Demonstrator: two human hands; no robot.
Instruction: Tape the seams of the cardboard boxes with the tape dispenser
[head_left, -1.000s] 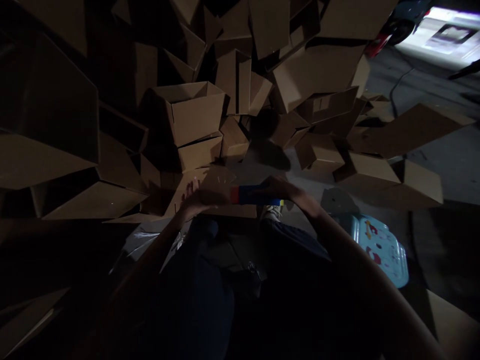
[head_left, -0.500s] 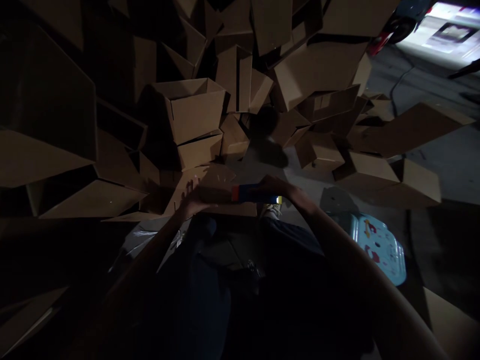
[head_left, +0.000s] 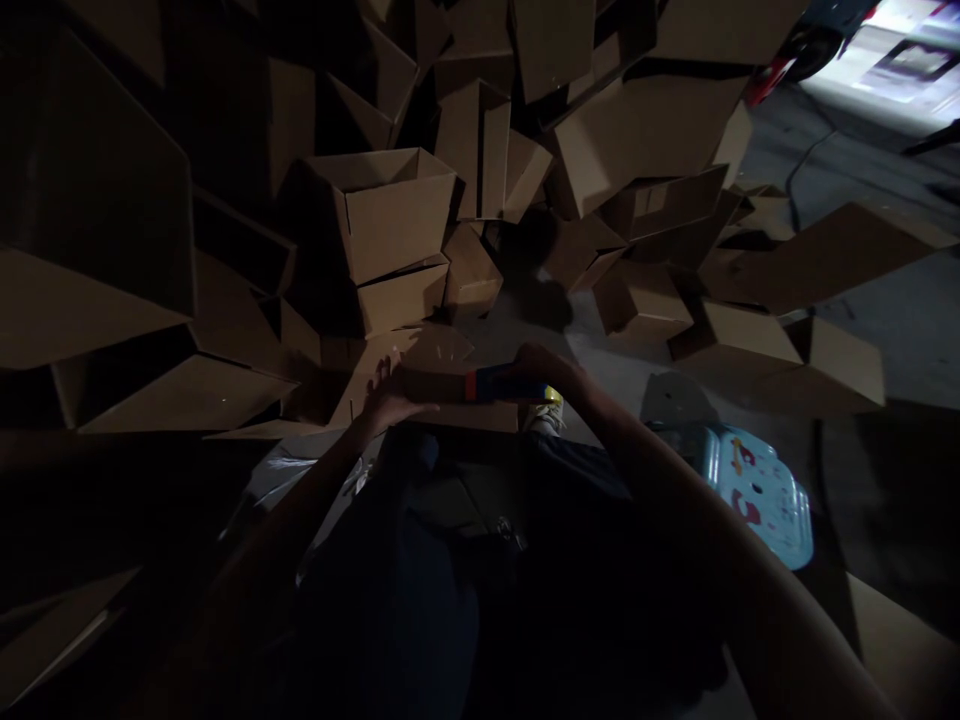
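Observation:
In the dim light, my right hand [head_left: 538, 365] is closed over a dark blue object [head_left: 491, 384] with an orange-red band at its left end and yellow at its right end. Shadow hides its exact kind. This object lies level over a brown cardboard box [head_left: 472, 416] between my feet. My left hand [head_left: 388, 397] is at the left side of that box, fingers spread upward and thumb pointing right along the cardboard. Whether its palm presses on the box I cannot tell.
Several open cardboard boxes [head_left: 401, 225] are piled ahead and to the left. More boxes [head_left: 750, 345] lie on the grey floor at right. A light blue plastic stool [head_left: 761, 495] with a printed top stands by my right arm. A cable [head_left: 806, 155] runs across the floor.
The view has shifted slightly. My right hand and the blue object have tilted a little, the right end dipping. My left hand stays at the box's left side.

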